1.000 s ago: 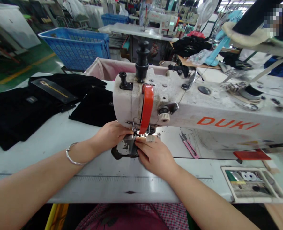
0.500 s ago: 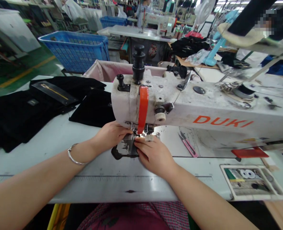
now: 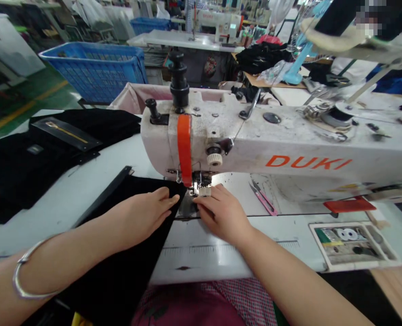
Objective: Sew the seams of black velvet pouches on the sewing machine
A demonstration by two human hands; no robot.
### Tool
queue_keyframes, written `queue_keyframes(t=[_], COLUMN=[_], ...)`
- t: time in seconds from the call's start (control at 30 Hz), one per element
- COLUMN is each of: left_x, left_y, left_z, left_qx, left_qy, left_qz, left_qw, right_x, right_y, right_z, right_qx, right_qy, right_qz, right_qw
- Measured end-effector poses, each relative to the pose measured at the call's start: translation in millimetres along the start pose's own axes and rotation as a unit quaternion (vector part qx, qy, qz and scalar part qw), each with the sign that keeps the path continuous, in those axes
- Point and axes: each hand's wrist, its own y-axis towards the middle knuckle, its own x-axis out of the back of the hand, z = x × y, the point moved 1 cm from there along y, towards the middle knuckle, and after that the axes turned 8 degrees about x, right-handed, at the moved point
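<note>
A piece of black fabric [image 3: 129, 271] lies across the table's left part, slanting from the needle area to the front edge and over it. My left hand [image 3: 149, 215], a silver bangle on its wrist, is closed on the fabric near its right edge, thumb and fingers drawn together. At the presser foot of the white sewing machine [image 3: 241, 131], my right hand [image 3: 221, 210] has its fingers bent and the tips close together. What lies between those tips is hidden. An orange guard [image 3: 184, 149] hangs in front of the needle.
Pink thread snips [image 3: 263, 199] lie right of my right hand. A parts tray [image 3: 353, 246] with bobbins sits at the front right. Black garment pieces [image 3: 13, 158] and a zipper strip [image 3: 66, 132] rest at the left. Behind stands a blue basket [image 3: 95, 65].
My left hand has moved left and toward me, away from the needle. Black fabric now stretches under it to the front edge. The right hand stays by the presser foot.
</note>
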Motion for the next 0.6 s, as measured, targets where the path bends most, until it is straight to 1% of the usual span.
queue_keyframes(t=[0.03, 0.07, 0.17, 0.23, 0.3, 0.37, 0.47, 0.53, 0.6], left_x=[0.5, 0.5, -4.4, -10.7, -16.0, -18.7, -18.2, -16.5, -15.1], left_y=[0.0, 0.8, 3.5, 2.5, -0.3, -3.2, -5.3, -5.4, -5.2], left_z=[-1.4, -1.0, 6.5, 9.6, 6.6, -2.5, -19.3, -26.4, -28.8], left_qx=[-0.006, -0.013, -0.040, -0.047, -0.028, 0.000, 0.042, 0.059, 0.062], left_qy=[0.008, 0.012, -0.018, -0.051, -0.071, -0.079, -0.083, -0.082, -0.085], left_qz=[0.011, 0.008, -0.039, -0.051, -0.052, -0.051, -0.064, -0.071, -0.064], left_qw=[1.000, 1.000, 0.998, 0.996, 0.996, 0.996, 0.994, 0.992, 0.992], right_x=[-0.2, -0.4, -1.2, -1.3, -0.7, 0.7, 4.3, 7.1, 8.8], right_y=[0.0, 0.0, -0.2, -0.5, -0.8, -0.6, 0.1, -0.1, -0.9], right_z=[-0.1, -0.2, -1.0, -1.5, -1.2, 0.2, 3.2, 4.8, 5.2], right_qx=[0.000, 0.000, -0.001, -0.005, -0.009, -0.022, -0.081, -0.118, -0.116], right_qy=[0.001, 0.000, -0.007, -0.013, -0.015, -0.024, -0.076, -0.114, -0.123], right_qz=[0.003, 0.004, 0.006, 0.009, 0.013, 0.016, 0.025, 0.041, 0.066], right_qw=[1.000, 1.000, 1.000, 1.000, 1.000, 0.999, 0.993, 0.986, 0.983])
